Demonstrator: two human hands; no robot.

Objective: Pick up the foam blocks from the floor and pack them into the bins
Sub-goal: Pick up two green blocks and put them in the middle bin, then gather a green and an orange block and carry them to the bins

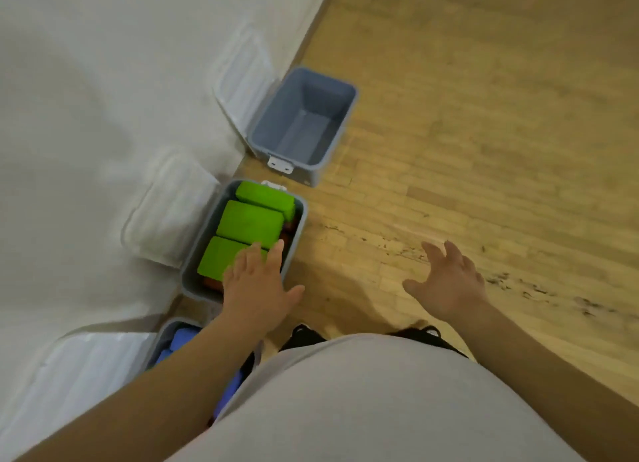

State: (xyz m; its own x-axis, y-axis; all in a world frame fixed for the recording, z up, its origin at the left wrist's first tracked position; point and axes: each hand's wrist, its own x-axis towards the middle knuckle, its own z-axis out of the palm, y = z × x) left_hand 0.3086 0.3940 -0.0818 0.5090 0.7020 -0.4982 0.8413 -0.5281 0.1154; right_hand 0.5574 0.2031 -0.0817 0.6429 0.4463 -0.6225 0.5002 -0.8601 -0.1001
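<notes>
Three grey-blue bins stand in a row along the white wall. The middle bin (300, 227) holds three green foam blocks (249, 223) on top, with red-brown blocks partly showing beneath them. My left hand (260, 285) hovers flat over the near end of this bin, fingers spread, holding nothing. My right hand (449, 281) is open above the bare wood floor, to the right of the bin. The far bin (340, 129) has nothing in it. The near bin (165, 333) holds blue foam blocks (183, 337), mostly hidden by my left arm.
Each bin's white hinged lid (166, 216) leans open against the wall (86, 98) on the left. Wood floor (484, 115) stretches to the right, with dark scuff marks (501, 278) near my right hand. My black shoes (304, 337) show below, next to the middle bin.
</notes>
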